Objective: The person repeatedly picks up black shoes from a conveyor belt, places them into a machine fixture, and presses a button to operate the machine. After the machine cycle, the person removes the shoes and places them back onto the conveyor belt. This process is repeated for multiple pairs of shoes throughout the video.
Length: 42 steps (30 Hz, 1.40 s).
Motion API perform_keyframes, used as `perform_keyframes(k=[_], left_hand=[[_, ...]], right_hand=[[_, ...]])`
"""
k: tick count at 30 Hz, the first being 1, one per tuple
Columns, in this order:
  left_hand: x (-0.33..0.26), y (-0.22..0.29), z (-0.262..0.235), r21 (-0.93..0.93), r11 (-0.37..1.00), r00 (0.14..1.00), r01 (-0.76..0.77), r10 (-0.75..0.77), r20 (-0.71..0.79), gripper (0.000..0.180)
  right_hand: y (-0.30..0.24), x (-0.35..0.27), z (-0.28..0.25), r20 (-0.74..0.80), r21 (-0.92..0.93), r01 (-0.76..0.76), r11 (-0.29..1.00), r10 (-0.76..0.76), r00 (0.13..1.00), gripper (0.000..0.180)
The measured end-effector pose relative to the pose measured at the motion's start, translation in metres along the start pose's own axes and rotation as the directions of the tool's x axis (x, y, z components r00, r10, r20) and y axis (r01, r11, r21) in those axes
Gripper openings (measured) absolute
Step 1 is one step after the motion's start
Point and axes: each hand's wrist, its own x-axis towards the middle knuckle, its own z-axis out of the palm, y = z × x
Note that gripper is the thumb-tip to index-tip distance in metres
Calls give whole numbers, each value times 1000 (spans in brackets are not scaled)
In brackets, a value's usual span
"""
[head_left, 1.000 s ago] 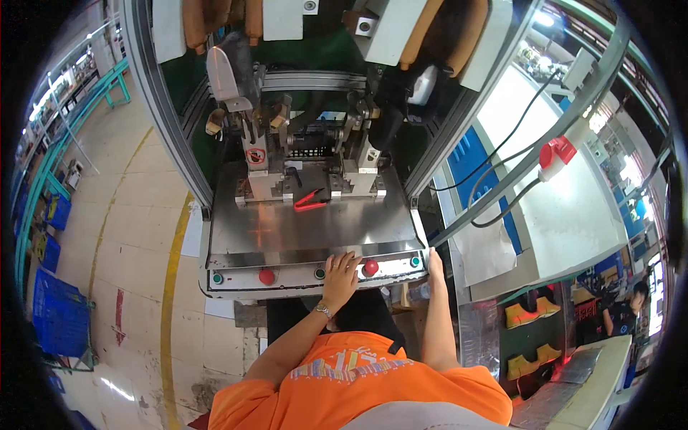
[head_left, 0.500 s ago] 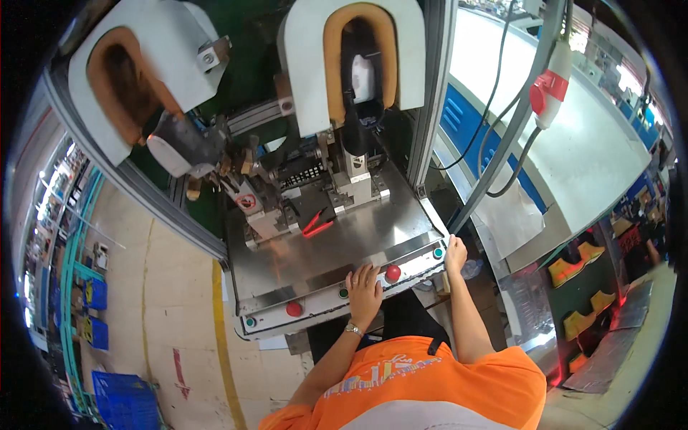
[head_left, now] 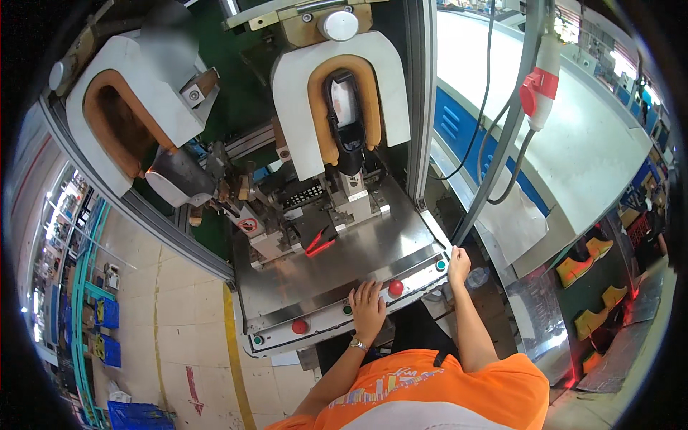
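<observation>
My left hand [head_left: 368, 309] lies flat with fingers stretched on the machine's front control panel [head_left: 326, 317], over a green button and left of a red push button [head_left: 395, 288]. At the panel's right corner my right hand [head_left: 459, 265] is closed round the edge, beside a green button [head_left: 441, 265]. Ahead, a white U-shaped clamp with an orange-brown pad [head_left: 374, 79] surrounds a black shoe [head_left: 350, 136] on a metal post. The left clamp [head_left: 104, 89] is tilted, with a dark and white mould [head_left: 179, 175] below it.
A red-handled tool [head_left: 319, 245] lies on the steel plate [head_left: 344, 258]. Right of the frame post stand a white-topped blue cabinet [head_left: 559, 143], a hanging red and white plug [head_left: 539, 93] and a rack with yellow-orange shoe pieces [head_left: 584, 261]. Blue crates [head_left: 140, 416] stand at lower left.
The right clamp has come lower around the black shoe, and its round silver knob now shows. The whole view has shifted slightly. Both hands stay at the same places on the panel.
</observation>
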Motion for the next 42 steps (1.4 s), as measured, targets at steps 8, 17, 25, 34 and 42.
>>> perform_keyframes(k=[8, 17, 25, 34, 42], left_hand=[[-1, -1, 0, -20, 1000, 1000, -13, 12, -16, 40], [-1, 0, -3, -17, 1000, 1000, 1, -1, 3, 42], [0, 1, -4, -30, 999, 1000, -9, 10, 21, 45], [2, 4, -3, -21, 999, 1000, -28, 28, 13, 41], [1, 2, -5, -35, 999, 1000, -24, 24, 10, 41]], right_hand=[[-3, 0, -1, 2, 0, 19, 1000, -19, 1000, 33], [4, 1, 2, 29, -16, -7, 1000, 8, 1000, 31], [9, 1, 2, 13, 28, -32, 999, 32, 999, 28], [-2, -2, -2, 4, 42, -119, 992, 119, 993, 32], [-5, -2, 1, 13, 9, -134, 991, 134, 991, 33]])
